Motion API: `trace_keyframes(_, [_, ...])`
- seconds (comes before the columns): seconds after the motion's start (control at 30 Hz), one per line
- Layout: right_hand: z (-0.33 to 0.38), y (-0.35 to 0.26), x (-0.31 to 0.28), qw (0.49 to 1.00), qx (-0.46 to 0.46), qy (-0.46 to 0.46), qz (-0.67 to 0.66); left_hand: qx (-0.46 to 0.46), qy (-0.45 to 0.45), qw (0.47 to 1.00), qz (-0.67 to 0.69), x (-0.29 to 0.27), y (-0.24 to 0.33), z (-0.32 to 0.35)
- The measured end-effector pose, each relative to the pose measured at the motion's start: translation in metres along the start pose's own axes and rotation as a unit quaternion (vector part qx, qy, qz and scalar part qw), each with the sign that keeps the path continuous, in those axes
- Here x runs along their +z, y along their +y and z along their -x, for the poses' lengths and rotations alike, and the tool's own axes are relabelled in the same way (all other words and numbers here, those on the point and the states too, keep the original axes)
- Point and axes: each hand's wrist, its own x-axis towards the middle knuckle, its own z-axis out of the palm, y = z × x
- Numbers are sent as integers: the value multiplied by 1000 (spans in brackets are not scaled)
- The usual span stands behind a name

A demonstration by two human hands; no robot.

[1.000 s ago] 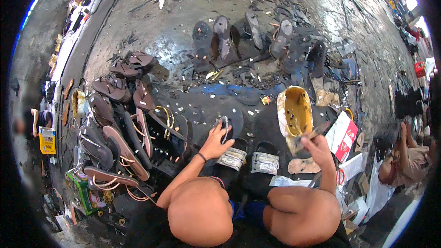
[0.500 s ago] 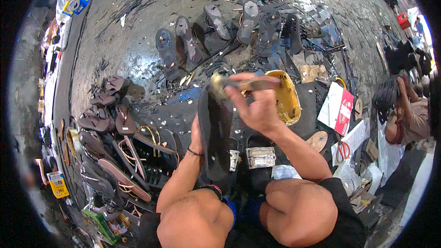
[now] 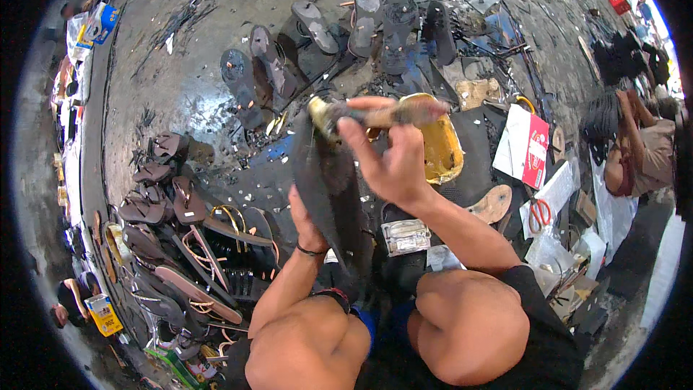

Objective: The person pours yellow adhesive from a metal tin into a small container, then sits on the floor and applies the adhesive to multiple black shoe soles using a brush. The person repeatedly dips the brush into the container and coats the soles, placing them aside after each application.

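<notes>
The left hand (image 3: 306, 227), fingers partly hidden, grips a dark sole (image 3: 328, 191) at its seven-o'clock edge while the right hand (image 3: 397, 170) wraps closed fingers round a brush (image 3: 327, 117) at the sole's twelve-o'clock end, a yellow tub (image 3: 449, 153) toward two o'clock and sandals (image 3: 315, 27) beyond at twelve

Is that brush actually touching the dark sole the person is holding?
Cannot tell. In the head view, blurred bristles of the brush overlap the upper end of the dark sole, with neither contact nor gap plain.

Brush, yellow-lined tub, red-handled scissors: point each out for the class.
Brush (image 3: 417, 112), head view: on its handle.
Yellow-lined tub (image 3: 452, 147), head view: on its inner wall.
Red-handled scissors (image 3: 539, 216), head view: on the handles.
</notes>
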Motion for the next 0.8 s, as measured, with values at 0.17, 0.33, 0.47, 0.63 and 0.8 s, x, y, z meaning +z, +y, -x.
trace_keyframes(0.17, [42, -11, 4, 833, 398, -184, -339, -155, -204, 964, 74, -39, 23, -11])
trace_keyframes(0.33, [22, 16, -25, 763, 476, 9, -437, -245, -34, 955, 165, -42, 21, 68])
trace_keyframes(0.47, [35, 14, 0, 857, 389, -65, -332, -142, -5, 989, 49, 19, 47, 28])
trace_keyframes(0.63, [39, 8, 8, 992, -36, -105, 60, -13, 13, 998, 66, 53, 74, -27])
trace_keyframes(0.8, [35, -3, 17, 971, 165, -114, -130, -52, 34, 994, 86, 53, 55, -23])
